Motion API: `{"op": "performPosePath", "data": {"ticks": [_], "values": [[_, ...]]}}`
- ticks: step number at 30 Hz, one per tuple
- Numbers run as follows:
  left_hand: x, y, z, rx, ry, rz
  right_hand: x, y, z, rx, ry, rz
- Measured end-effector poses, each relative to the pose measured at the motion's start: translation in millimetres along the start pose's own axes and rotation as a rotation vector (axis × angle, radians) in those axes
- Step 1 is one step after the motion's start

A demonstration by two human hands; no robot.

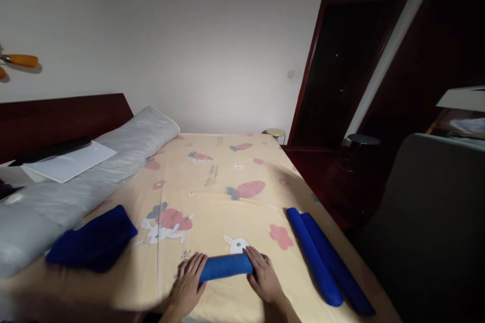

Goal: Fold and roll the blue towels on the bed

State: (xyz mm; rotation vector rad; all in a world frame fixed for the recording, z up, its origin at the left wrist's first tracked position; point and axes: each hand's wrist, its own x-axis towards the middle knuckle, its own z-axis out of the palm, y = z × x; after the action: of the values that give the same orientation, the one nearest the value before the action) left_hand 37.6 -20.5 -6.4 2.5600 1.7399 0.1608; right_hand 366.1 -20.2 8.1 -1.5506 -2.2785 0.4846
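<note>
A rolled blue towel (pixel 226 267) lies crosswise on the bed, close to me. My left hand (pixel 190 282) is closed over its left end, with the fingers over the top and the thumb on the near side. Over the right end, my right hand (pixel 264 273) grips in the same way. Both ends of the roll are hidden under my hands. To the right, two longer blue rolls (pixel 315 258) lie side by side near the bed's edge. A loosely spread blue cloth (pixel 94 239) rests at the left.
The bed (pixel 212 212) has a cream sheet with printed rabbits and carrots. Along its left side lies a grey rolled quilt (pixel 132 146), with white papers (pixel 71 159) on top. Two stools, one pale (pixel 275 131) and one dark (pixel 362 140), stand near the door (pixel 352 70).
</note>
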Motion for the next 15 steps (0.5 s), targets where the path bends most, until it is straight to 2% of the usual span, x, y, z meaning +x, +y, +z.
{"op": "performPosePath", "data": {"ticks": [5,7,9,12,15], "values": [[9,4,-9,-0.019,-0.07,-0.033,18,-32,-29,-0.036,-0.057,0.165],[13,4,-14,-0.008,-0.114,-0.086,27,-41,-48,-0.033,-0.054,0.172],[16,5,-18,-0.032,-0.104,-0.129,35,-51,-73,-0.015,-0.049,0.158],[23,14,-21,-0.302,-0.012,-0.204,41,-78,-121,0.044,-0.007,0.084],[33,35,-17,-0.582,0.002,-0.267,38,-119,-168,0.12,0.076,-0.011]]}}
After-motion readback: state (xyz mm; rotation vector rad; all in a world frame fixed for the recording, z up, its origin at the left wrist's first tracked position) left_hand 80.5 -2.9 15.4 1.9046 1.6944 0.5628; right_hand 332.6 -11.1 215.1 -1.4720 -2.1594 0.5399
